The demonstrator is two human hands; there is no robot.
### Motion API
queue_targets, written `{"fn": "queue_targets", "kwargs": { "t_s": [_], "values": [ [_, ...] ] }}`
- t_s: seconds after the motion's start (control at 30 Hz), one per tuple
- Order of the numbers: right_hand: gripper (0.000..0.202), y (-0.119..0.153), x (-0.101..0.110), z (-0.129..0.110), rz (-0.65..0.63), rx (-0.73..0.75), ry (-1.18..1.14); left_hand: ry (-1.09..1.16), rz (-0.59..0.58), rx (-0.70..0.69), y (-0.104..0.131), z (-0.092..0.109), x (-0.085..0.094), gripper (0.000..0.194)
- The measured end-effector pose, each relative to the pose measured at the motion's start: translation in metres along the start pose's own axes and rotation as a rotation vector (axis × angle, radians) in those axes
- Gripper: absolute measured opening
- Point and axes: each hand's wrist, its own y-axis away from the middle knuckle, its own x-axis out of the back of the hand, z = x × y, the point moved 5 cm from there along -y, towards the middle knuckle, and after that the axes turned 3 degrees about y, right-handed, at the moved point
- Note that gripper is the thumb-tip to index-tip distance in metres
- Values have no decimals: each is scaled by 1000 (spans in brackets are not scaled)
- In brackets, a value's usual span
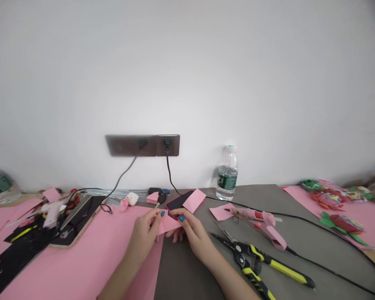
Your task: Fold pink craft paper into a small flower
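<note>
Between my two hands is a small piece of pink paper [169,224], held above the edge of a large pink sheet [81,258]. My left hand [145,233] pinches its left side, thumb and forefinger closed together. On the right side, my right hand [192,233] grips the paper with thumb and forefinger, its other fingers curled underneath. Just behind the hands lies a phone in a pink case [178,202], with another pink paper piece [195,201] resting on it. A folded pink paper [153,197] sits near the keys [161,198].
To the right lie a pink glue gun [273,235] with a black cord and yellow-black pliers [242,254]. A water bottle [227,175] stands against the wall. Paper flowers [329,200] are at far right. On the left are another phone [81,221] and a second glue gun [52,212].
</note>
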Motion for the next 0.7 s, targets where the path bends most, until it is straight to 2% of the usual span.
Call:
{"fn": "queue_targets", "kwargs": {
  "t_s": [0.1, 0.27, 0.47, 0.7],
  "values": [
    [35, 1, 5, -4, 62, 45, 7, 43, 13, 18, -2, -1, 6, 33],
    [18, 5, 3, -10, 48, 155, 237, 103, 47, -63, -3, 2, 9, 31],
    [29, 3, 2, -9, 77, 171, 331, 93, -10, 53, -3, -6, 5, 34],
    [17, 5, 0, -25, 45, 260, 350, 77, -5, 42, -5, -5, 7, 31]
  ]
}}
